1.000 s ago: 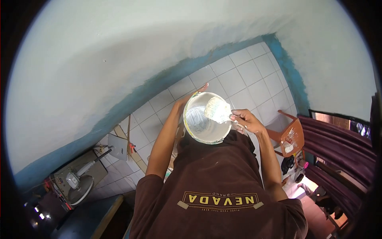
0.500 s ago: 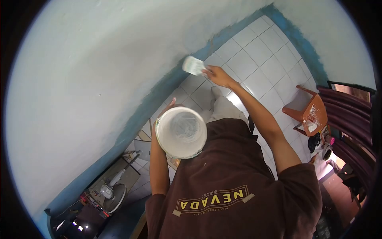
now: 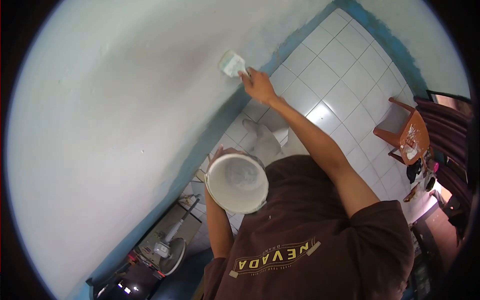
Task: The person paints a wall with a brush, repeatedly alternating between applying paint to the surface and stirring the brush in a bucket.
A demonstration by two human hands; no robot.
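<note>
My right hand (image 3: 259, 86) grips the handle of a wide paintbrush (image 3: 232, 64), its bristles coated in white paint. The brush head overlaps the white wall (image 3: 125, 90) just above its blue lower band (image 3: 220, 122). Close to my body, my left hand (image 3: 222, 151) is wrapped around the far side of a white paint bucket (image 3: 212, 182); most of its fingers are hidden behind the bucket. Whitish paint (image 3: 242, 177) shows at the bottom inside.
To the right stands an orange-brown chair (image 3: 415, 132) with white splatter on its seat, beside dark curtains (image 3: 445, 125). A fan (image 3: 167, 250) lies at the lower left near the wall. White tiles (image 3: 325, 75) cover the floor.
My right hand has carried the paintbrush up and left, from over the blue band onto the white wall. The bucket appears lower and farther right as the view shifted.
</note>
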